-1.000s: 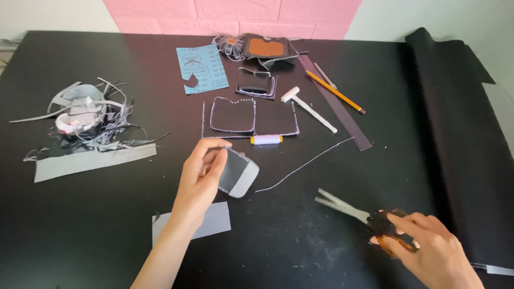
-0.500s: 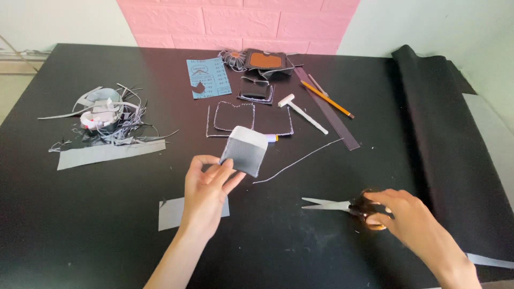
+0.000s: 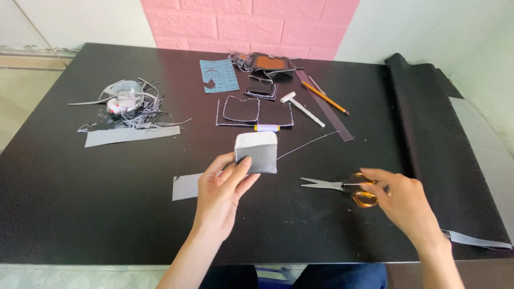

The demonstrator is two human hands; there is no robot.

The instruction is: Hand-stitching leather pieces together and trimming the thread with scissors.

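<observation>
Holding a small grey pouch (image 3: 256, 153) up over the black surface (image 3: 64, 203), the left hand (image 3: 222, 194) has its fingers closed on it. The right hand (image 3: 404, 200) rests on orange scissors (image 3: 342, 187), fingers loosely curled. The pouch looks cut and shaped; 2 stitched pieces (image 3: 256, 111) lie unused behind it.

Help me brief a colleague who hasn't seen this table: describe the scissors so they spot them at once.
On the black table, look near the front right, just left of the black material roll. The scissors lie flat under the right hand, blades pointing left. Their orange handle loops are unique here.
</observation>
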